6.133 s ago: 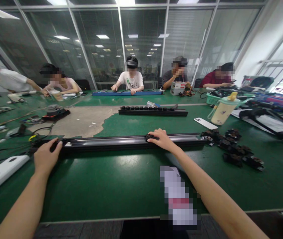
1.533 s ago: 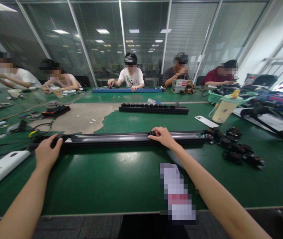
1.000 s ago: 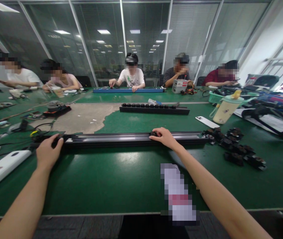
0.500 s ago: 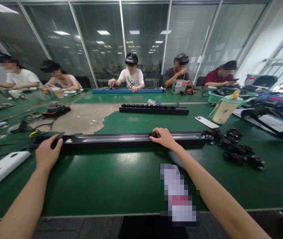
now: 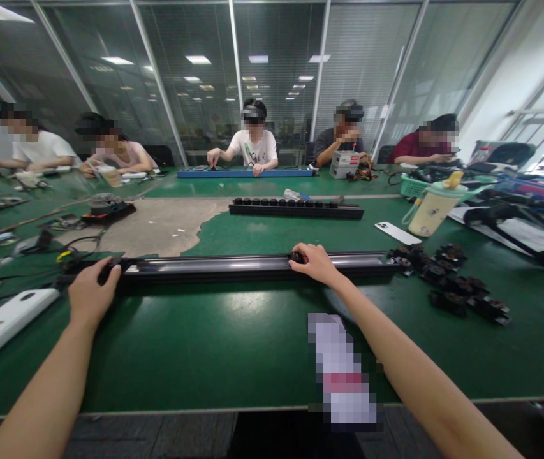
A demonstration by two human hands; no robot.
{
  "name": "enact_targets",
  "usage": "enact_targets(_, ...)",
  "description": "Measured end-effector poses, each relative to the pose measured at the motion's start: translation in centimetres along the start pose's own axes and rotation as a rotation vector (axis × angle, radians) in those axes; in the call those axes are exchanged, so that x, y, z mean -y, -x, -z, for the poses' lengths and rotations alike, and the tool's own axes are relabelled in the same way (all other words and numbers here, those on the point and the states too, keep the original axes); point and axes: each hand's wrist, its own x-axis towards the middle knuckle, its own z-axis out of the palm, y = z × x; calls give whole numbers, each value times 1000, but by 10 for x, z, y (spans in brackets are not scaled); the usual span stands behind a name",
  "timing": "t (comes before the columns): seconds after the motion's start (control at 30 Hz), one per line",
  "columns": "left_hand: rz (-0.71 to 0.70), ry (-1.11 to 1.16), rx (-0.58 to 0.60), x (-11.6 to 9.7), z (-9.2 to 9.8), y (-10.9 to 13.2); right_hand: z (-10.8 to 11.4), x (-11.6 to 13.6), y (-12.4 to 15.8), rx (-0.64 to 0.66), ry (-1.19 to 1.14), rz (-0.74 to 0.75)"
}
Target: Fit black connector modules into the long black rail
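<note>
A long black rail (image 5: 214, 264) with a shiny strip along its channel lies across the green table in front of me. My left hand (image 5: 92, 287) has its thumb and fingers closed round the dark left end of that rail. Farther right, my right hand (image 5: 316, 262) pinches a small black block (image 5: 297, 257) at the rail's channel; the fingers hide part of the block. Several similar black blocks (image 5: 448, 277) lie in a loose cluster past the rail's right end.
Behind the rail stands another black rail (image 5: 295, 211) with a row of blocks. A white phone (image 5: 398, 233) and a cup (image 5: 437, 210) are at the right. A white device (image 5: 8, 325) and cables lie left. Several people sit across the table, one at a blue rail (image 5: 247, 173).
Almost nothing differs. My right hand with the small black block has shifted very slightly to the right or not at all, and my left hand stays at the rail's left end.
</note>
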Motion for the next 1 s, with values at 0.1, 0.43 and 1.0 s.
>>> enact_targets(0.1,-6,1,2,0,0,0,1,1,0,3,10,0)
enact_targets(0.43,2,-7,3,-2,1,0,-1,1,1,-12,30,19)
enact_targets(1.0,-6,-3,-6,-5,2,1,0,0,0,-5,-6,14)
